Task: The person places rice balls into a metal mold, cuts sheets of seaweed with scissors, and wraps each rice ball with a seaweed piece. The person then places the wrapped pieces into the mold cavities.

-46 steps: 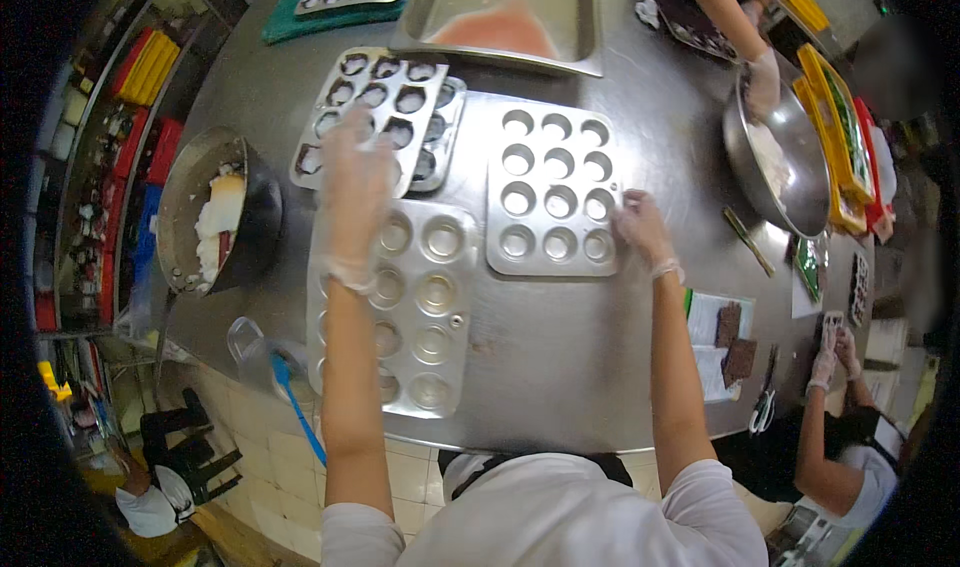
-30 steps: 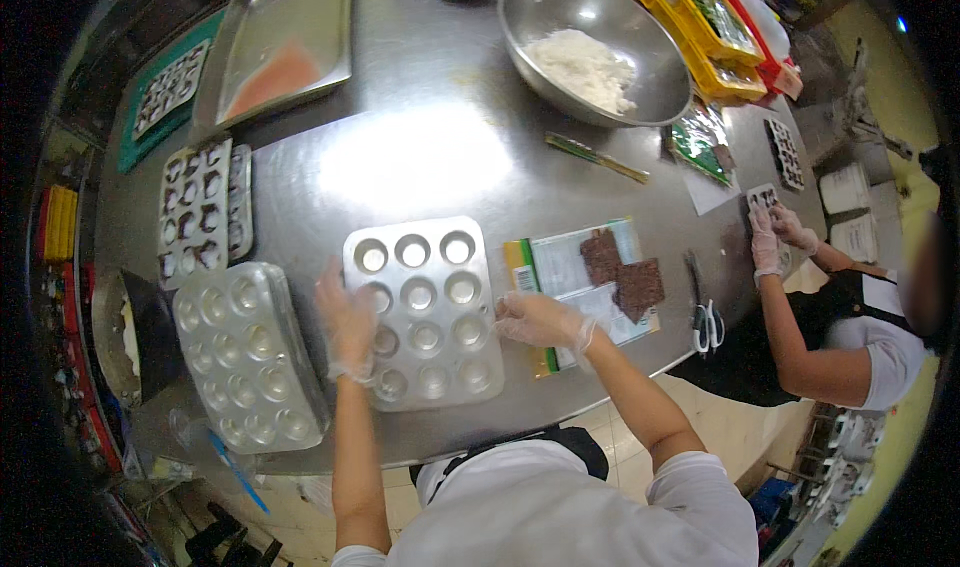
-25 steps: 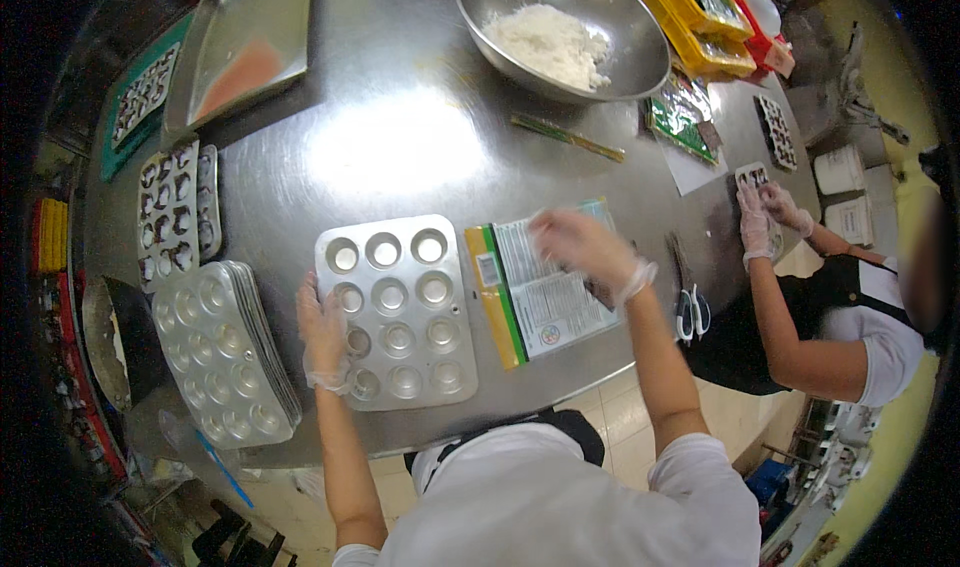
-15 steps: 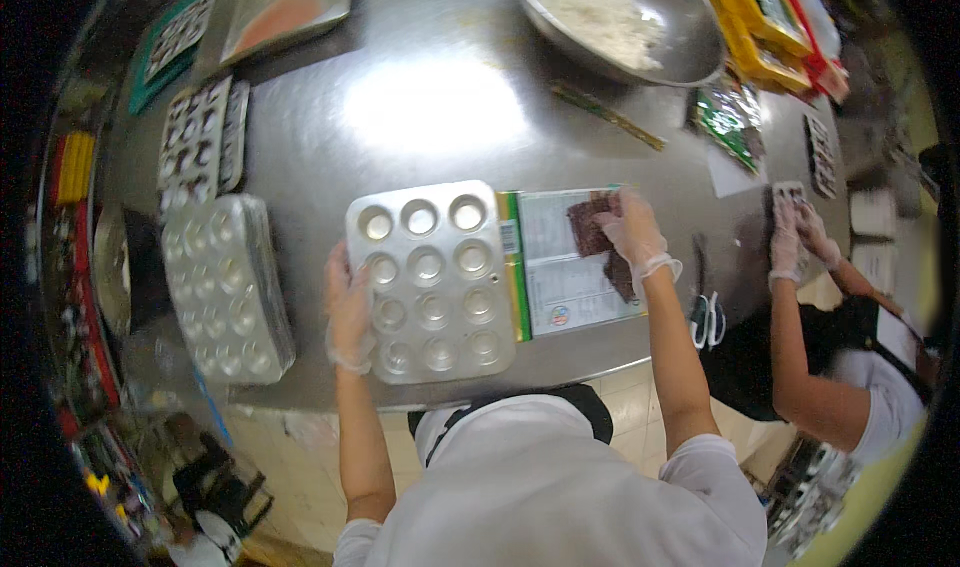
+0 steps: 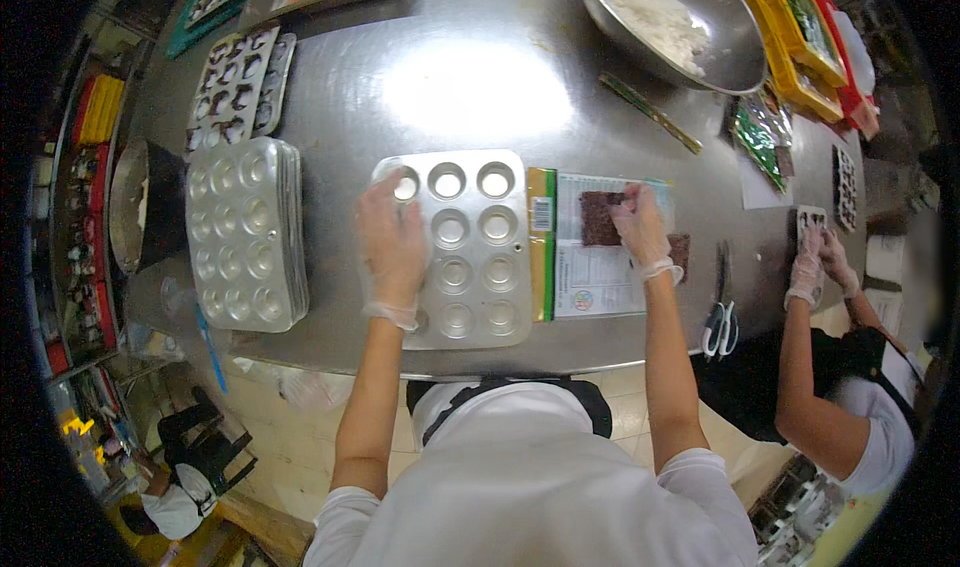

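Covering much of the left column of cups in a silver metal muffin pan (image 5: 474, 250), the person's left hand (image 5: 393, 247), in a clear plastic glove, has its fingers stretched out; they are blurred, and I cannot tell whether they touch the metal. The pan lies cup openings upward, three cups across and four deep, on a shiny stainless steel table (image 5: 345, 97), in front of the person's body. Just to its right lies a flat white printed package (image 5: 600, 285) with a green and gold band along its left side. On this package rests a dark brown, thin, roughly square sheet (image 5: 598, 222), and the gloved right hand (image 5: 642, 225) has its fingers bent and gathered at the sheet's right edge; whether they pinch it I cannot tell. A second dark brown piece (image 5: 680, 253) shows beside the right wrist, partly hidden. Farther right are scissors with white and dark handles (image 5: 720, 329). Left of the muffin pan, well apart from it, stands a stack of similar silver pans (image 5: 235, 237). Beyond the package, a wide round steel bowl (image 5: 738, 47) holds a white grainy mass (image 5: 652, 25).
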Available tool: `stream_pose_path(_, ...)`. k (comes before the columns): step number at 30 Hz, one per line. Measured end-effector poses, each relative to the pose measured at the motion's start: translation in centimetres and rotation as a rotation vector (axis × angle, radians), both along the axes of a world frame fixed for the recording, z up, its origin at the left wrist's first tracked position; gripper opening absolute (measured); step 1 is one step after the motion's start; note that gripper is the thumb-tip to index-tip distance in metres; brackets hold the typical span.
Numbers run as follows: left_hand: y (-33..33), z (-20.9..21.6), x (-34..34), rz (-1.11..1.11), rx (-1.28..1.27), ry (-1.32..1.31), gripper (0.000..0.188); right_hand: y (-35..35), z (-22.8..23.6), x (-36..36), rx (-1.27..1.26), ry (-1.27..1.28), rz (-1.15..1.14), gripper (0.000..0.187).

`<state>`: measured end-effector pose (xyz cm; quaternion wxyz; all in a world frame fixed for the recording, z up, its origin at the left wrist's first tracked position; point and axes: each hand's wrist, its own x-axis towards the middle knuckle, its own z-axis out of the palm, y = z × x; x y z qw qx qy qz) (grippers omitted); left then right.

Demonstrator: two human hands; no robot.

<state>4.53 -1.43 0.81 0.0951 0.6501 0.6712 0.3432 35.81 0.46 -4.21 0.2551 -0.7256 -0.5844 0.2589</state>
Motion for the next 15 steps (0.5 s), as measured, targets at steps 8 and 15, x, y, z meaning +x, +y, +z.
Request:
stream_pose_path(8,0.2,-2.1,13.8,-0.614,-0.083,-0.344,0.023,-0.6,1.3,2.0,-0.130,0.406,-0.017,0.006)
stream_pose_path(15,0.2,-3.9,15.0,-0.799,-0.293,-0.076,0.028,-2.0,2.0,1.8,-0.115,0.429,0.005,0.014)
